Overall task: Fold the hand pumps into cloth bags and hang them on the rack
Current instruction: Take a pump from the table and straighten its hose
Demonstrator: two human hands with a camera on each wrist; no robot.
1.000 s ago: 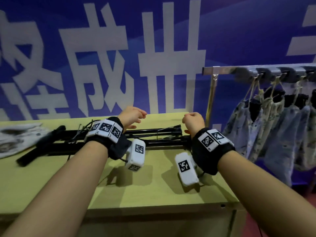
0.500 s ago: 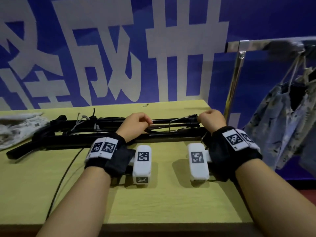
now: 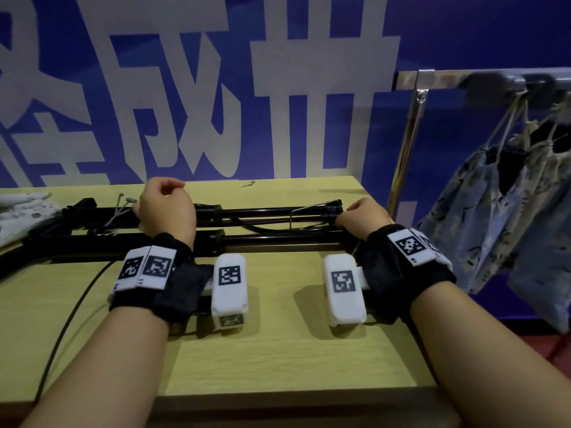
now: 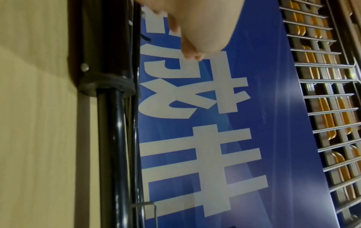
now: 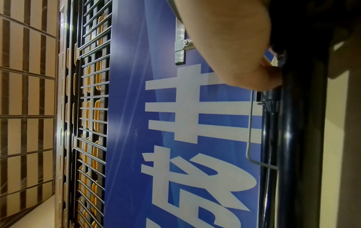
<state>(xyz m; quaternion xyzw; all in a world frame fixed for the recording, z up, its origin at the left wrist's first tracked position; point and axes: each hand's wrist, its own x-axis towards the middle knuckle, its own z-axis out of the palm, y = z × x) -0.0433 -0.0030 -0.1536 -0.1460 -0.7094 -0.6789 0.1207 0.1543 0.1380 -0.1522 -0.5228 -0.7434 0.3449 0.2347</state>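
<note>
Two black hand pumps lie side by side across the table, the near pump and the far pump. My left hand is curled in a fist above the far pump's barrel; in the left wrist view its fingertips hold nothing and stay clear of the pump. My right hand curls round the right end of the far pump, beside its wire foot bracket. A patterned cloth bag lies at the table's left edge. Several filled bags hang on the metal rack.
The yellow-green table ends just right of the pumps, with the rack's upright post close behind that corner. A thin black cable runs over the table's left part. A blue banner wall stands right behind the table.
My left hand has come off the pump's middle and moved left and farther back, still curled. My right hand stays at the pumps' right end. The head view has come closer.
</note>
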